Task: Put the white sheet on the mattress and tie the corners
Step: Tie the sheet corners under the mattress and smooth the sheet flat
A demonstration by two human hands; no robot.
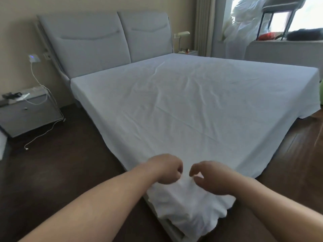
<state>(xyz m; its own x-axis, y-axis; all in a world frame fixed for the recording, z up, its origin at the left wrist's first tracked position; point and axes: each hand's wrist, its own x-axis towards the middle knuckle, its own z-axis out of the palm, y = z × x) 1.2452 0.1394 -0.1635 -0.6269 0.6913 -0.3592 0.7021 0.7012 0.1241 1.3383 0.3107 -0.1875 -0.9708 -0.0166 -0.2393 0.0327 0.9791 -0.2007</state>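
My left hand (167, 169) is curled into a fist at the near corner of the bed, knuckles down on the white sheet (183, 102); whether it pinches cloth I cannot tell. My right hand (212, 177) sits just beside it, fingers bent and spread, fingertips touching the bunched fabric without closing on it. Both forearms reach in from the bottom edge. The sheet covers the whole mattress, wrinkled across the top, its corner hanging in a loose clump below my hands over the dark floor (61, 163).
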